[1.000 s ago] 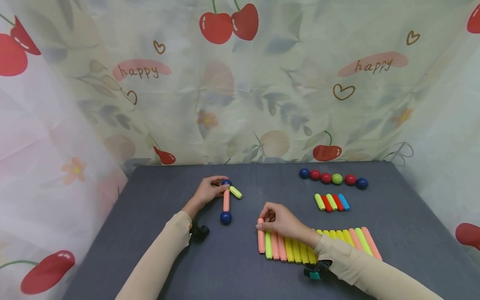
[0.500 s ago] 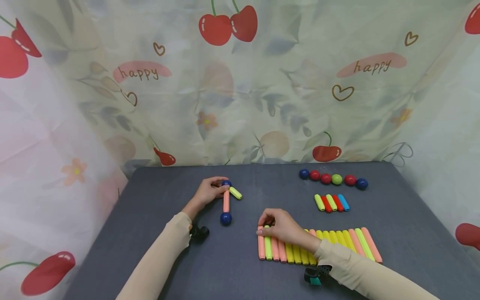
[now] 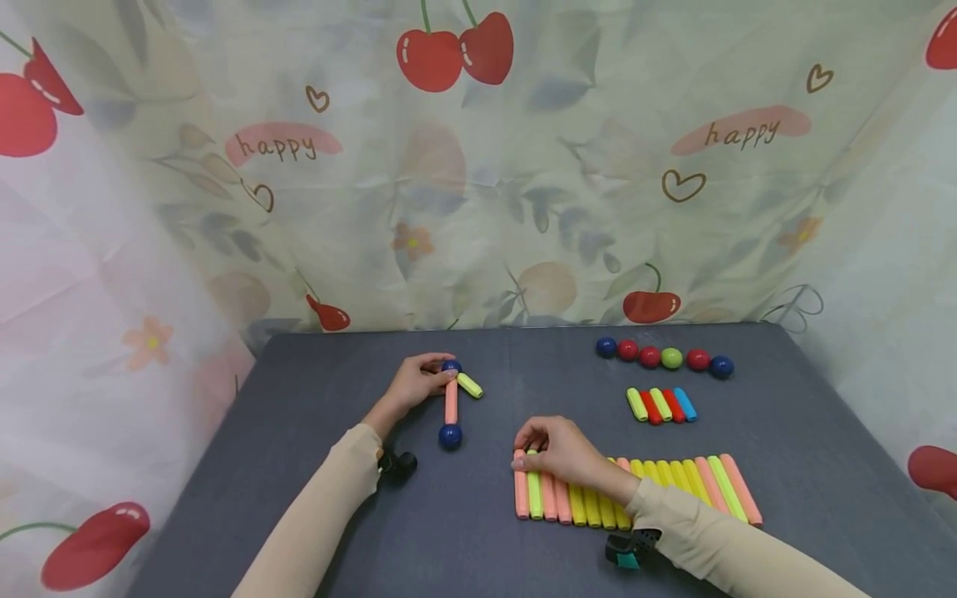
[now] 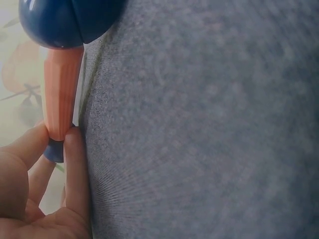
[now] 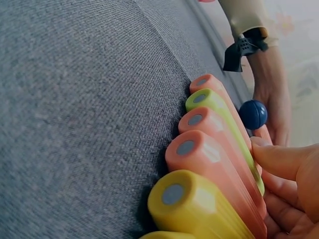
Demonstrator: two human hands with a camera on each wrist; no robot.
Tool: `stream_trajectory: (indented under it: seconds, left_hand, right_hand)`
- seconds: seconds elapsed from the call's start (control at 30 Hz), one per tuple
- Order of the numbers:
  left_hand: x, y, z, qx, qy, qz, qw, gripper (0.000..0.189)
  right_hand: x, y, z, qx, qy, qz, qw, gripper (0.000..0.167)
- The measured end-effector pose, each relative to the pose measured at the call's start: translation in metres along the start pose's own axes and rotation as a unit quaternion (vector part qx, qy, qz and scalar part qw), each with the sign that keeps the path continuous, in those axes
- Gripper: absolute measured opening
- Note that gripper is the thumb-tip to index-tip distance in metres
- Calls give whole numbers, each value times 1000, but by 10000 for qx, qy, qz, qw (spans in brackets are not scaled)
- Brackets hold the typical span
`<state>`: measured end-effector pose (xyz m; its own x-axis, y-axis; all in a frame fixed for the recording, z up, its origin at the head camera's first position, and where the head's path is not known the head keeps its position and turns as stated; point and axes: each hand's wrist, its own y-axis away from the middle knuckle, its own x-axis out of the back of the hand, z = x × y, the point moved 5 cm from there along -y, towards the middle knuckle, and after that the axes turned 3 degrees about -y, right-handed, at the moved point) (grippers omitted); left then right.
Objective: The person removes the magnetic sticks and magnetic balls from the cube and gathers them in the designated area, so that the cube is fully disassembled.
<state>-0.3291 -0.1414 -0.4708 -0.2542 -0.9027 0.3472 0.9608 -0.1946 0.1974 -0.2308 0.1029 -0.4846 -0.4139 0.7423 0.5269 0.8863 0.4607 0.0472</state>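
My left hand (image 3: 416, 382) pinches the far blue ball (image 3: 452, 365) of a small piece: a pink rod (image 3: 451, 403) with a second blue ball (image 3: 450, 437) at its near end. A short yellow-green rod (image 3: 469, 384) slants off the far ball to the right. Thumb and fingers sit around that joint in the left wrist view, partly hiding the far ball. At the left end of a row of rods, my right hand (image 3: 559, 450) pinches the far end of the outermost pink rod (image 3: 522, 494). A yellow-green rod (image 3: 535, 498) lies right beside it.
The row continues right with several yellow rods (image 3: 591, 504) and more pink ones, partly under my right forearm. Behind lie several short rods (image 3: 661, 404) in yellow-green, red and blue. Farther back, balls (image 3: 650, 356) form a line. A printed curtain (image 3: 478, 208) borders the dark table (image 3: 336, 531).
My right hand has moved slightly nearer, bringing the outermost pink rod level with the row's other rods. The left hand and its piece have stayed in place.
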Motion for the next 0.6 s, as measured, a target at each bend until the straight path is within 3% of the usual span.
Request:
stream_trajectory:
  seconds: [0.37, 0.6]
  left_hand:
    - [-1, 0, -1, -80, 158, -70, 9998, 42]
    - [0, 2, -2, -90, 204, -55, 9997, 43]
  right_hand:
    - [4, -4, 2, -170, -179, -307, 9992, 21]
    - [10, -24, 1, -329, -389, -519, 9973, 25]
